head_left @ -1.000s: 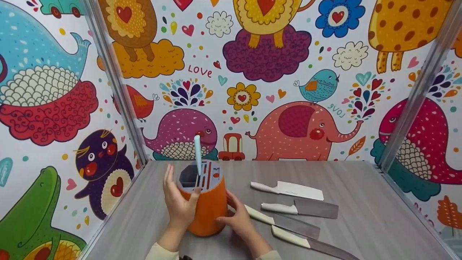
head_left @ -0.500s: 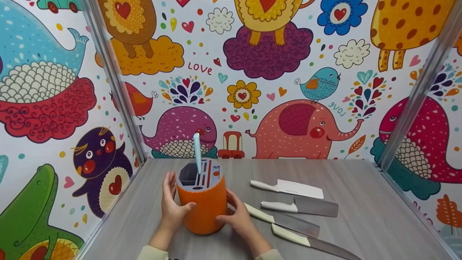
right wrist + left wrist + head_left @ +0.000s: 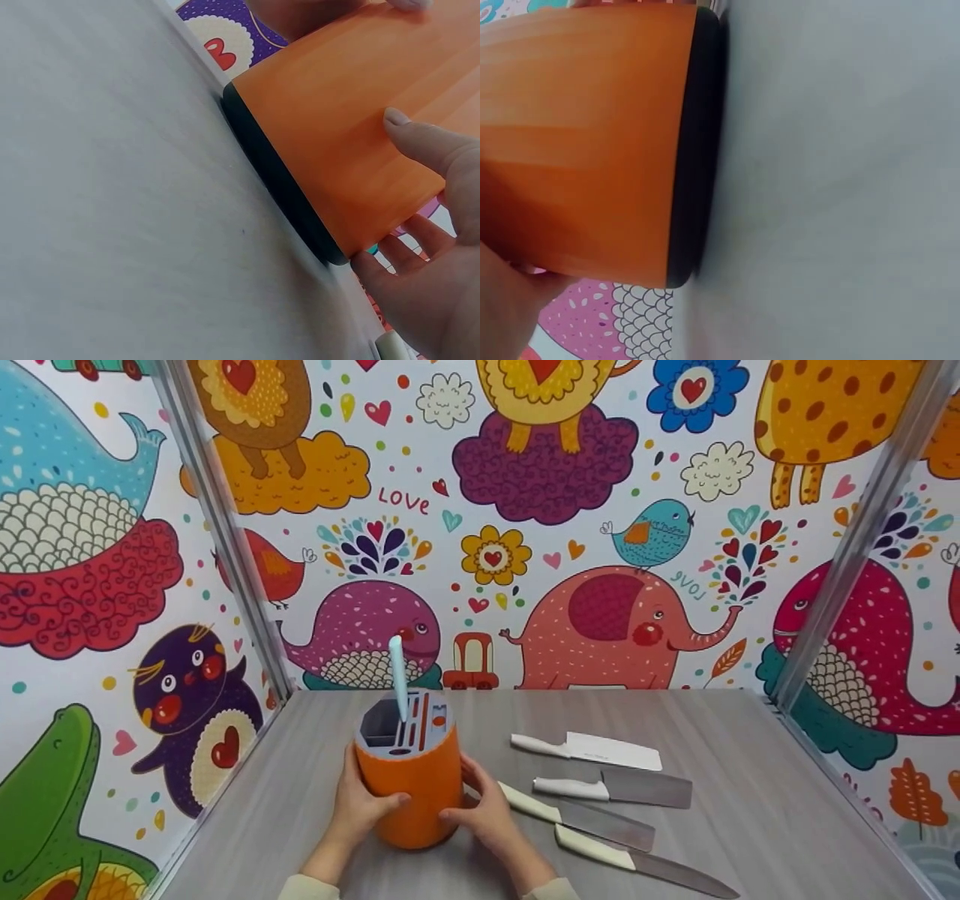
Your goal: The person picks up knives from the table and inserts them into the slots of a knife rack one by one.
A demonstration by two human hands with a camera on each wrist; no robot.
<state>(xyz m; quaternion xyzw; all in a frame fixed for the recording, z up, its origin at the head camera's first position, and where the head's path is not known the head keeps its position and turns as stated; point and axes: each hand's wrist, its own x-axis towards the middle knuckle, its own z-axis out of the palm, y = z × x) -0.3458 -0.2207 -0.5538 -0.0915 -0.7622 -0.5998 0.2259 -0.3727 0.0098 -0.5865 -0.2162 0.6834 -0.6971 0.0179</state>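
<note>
An orange knife block (image 3: 417, 799) with a grey slotted top stands on the table, its black base visible in both wrist views. From its top rises one pale blue handle (image 3: 398, 679), upright in a slot. My left hand (image 3: 356, 804) holds the block's left side, thumb across the front and fingers round the side. On the right side my right hand (image 3: 489, 814) grips it lower down; in the right wrist view its thumb (image 3: 424, 142) presses the orange wall and the fingers curl beneath. The far side of the block is hidden.
Several knives lie right of the block: a white cleaver (image 3: 615, 751), a grey-bladed cleaver (image 3: 646, 789), a cream-handled knife (image 3: 607, 823) and a long pointed knife (image 3: 686, 876). Patterned walls (image 3: 495, 472) with metal corner posts (image 3: 225, 525) enclose the table (image 3: 765, 795).
My left hand has come down from near the block's top rim to its side and closed round it. The right hand keeps its hold. The head view has shifted slightly.
</note>
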